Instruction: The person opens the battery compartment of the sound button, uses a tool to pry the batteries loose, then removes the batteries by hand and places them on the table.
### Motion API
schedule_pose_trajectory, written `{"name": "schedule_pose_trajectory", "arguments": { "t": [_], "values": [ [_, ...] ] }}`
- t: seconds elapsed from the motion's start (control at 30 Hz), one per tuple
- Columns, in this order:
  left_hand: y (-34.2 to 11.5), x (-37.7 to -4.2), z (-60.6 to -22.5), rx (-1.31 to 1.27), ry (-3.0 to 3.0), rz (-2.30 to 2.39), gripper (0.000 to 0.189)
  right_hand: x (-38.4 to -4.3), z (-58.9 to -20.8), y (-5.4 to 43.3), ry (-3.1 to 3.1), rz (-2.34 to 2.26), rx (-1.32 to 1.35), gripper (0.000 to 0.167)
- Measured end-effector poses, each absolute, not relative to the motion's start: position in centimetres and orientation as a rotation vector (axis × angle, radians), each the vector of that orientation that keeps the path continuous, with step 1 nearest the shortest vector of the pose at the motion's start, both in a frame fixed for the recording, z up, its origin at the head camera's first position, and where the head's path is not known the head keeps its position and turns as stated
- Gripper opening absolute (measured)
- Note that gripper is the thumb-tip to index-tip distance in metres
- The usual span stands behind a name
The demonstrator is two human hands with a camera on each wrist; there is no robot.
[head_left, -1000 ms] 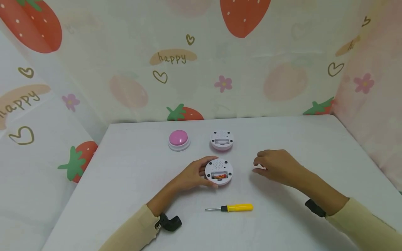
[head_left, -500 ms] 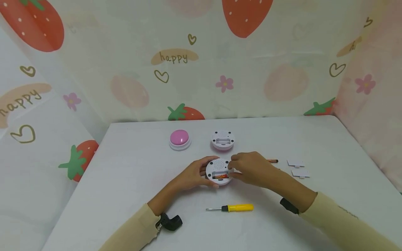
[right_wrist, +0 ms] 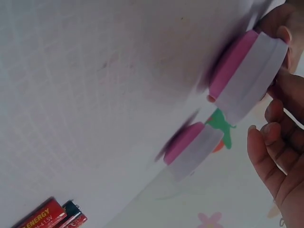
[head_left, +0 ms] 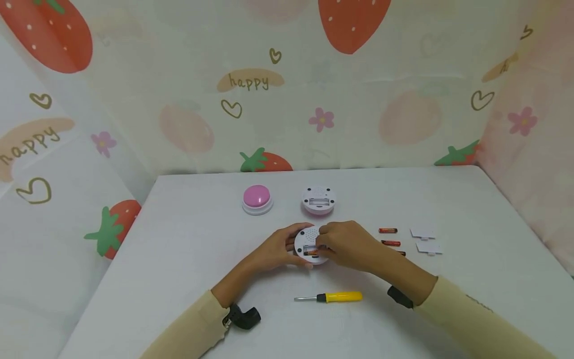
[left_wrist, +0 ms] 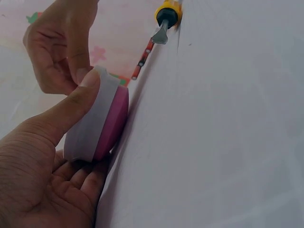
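Note:
My left hand [head_left: 271, 252] grips a round white-and-pink push-button [head_left: 303, 239] by its rim, white underside up. In its uncovered battery compartment lies a red-and-black battery [head_left: 309, 253]. My right hand [head_left: 347, 243] has its bent fingers over the compartment's right part, at the battery's end; whether they pinch the battery is hidden. From the left wrist view, the held button [left_wrist: 92, 118] leans on edge between left thumb and fingers, while the right hand [left_wrist: 61, 47] reaches behind it. Bent right-hand fingers [right_wrist: 270, 152] show beside the button [right_wrist: 256, 71] in the right wrist view.
A yellow-handled screwdriver [head_left: 341, 297] lies nearer the front. Behind stand a pink-topped button [head_left: 256, 197] and an upturned one [head_left: 318, 200] with a bare compartment. Right of my hand lie several batteries [head_left: 388, 231] and two white covers [head_left: 422, 233].
My right hand has moved left from the table's right side to the held button's compartment, uncovering the batteries and covers on the table. The left hand keeps its hold in place.

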State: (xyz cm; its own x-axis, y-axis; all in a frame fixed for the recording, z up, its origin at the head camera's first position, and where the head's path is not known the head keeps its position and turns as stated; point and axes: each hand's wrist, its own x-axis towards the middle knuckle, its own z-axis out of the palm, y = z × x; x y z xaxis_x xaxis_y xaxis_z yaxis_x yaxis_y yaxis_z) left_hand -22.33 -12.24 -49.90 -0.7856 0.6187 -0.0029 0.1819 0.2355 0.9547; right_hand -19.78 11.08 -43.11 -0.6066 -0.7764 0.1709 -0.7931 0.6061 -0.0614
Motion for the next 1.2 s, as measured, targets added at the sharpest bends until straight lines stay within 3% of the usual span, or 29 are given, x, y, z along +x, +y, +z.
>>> {"name": "schedule_pose_trajectory", "arguments": {
  "t": [0.8,1.2],
  "values": [
    [-12.16,-22.10,-49.74,0.721,2.135,1.568,0.089,-19.34,-43.45,11.00,-2.730,0.143,1.287,0.014],
    [-12.17,-22.05,-49.72,0.706,2.147,1.562,0.089,-19.30,-43.49,11.21,-2.734,0.335,1.259,0.013]
  ]
}}
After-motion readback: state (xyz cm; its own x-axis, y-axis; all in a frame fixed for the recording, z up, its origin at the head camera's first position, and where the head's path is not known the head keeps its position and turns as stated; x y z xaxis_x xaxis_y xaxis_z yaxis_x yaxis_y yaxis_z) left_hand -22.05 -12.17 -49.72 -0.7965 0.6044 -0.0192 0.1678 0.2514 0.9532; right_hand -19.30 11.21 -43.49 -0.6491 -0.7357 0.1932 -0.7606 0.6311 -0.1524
